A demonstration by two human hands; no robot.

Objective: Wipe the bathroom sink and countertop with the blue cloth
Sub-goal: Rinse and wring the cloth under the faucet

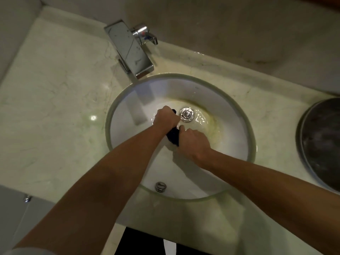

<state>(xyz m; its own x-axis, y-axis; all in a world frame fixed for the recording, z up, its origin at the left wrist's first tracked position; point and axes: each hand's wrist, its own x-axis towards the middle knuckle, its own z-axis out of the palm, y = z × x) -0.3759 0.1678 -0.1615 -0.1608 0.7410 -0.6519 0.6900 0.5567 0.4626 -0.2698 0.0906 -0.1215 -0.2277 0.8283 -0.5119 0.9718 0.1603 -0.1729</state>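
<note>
Marble countertop [55,100] is spanning the whole view, pale with green veining, wet sheen near the back edge. Round white sink [237,115] is sitting in its middle, shallow water pooling around the drain, yellowish staining ringing the bottom. Dark round metal basin [322,142] is sitting on the counter at the right edge, partly cut off. Chrome faucet [128,50] is reaching over the sink's back-left rim, lever handle just beside it.

Both forearms are reaching into the bowl. Left hand [165,117] is gripping the upper end of the blue cloth [173,137], fingers curled tight around it, just left of the drain. Right hand [193,142] is gripping the lower end, fingers wrapped around it, thumb lying along the top. Cloth is bunched into a dark roll between the two hands, inside the sink above the water.

Drain plug [187,114] is sitting at bowl centre. Overflow fitting [160,186] is sitting on the near wall.
</note>
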